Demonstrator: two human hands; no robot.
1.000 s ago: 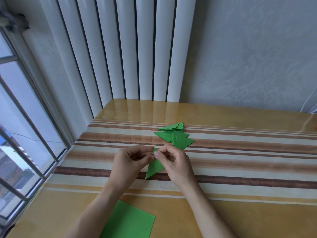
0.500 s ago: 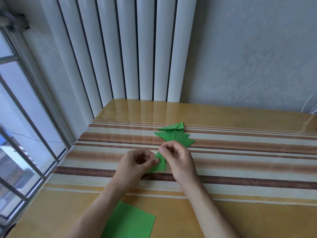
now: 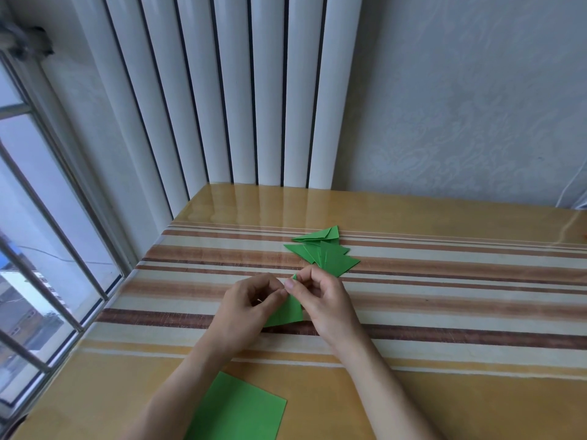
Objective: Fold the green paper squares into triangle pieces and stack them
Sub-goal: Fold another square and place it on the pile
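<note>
A partly folded green paper piece (image 3: 287,314) lies between my hands over the striped table. My left hand (image 3: 251,301) pinches its left side with curled fingers, and my right hand (image 3: 320,300) pinches its top tip and right side. Just beyond my right hand lies a fanned pile of folded green triangles (image 3: 328,257), with one more folded triangle (image 3: 319,237) behind it. Flat green paper squares (image 3: 236,411) sit near the table's front edge, between my forearms.
The table (image 3: 444,312) has a glossy striped cover and runs off to the right. A white ribbed radiator (image 3: 241,90) stands behind it against the wall. A barred window (image 3: 38,249) borders the table's left edge.
The long narrow triangle held a second ago has been folded shorter. Both hands stayed in place, working the paper between their fingertips.
</note>
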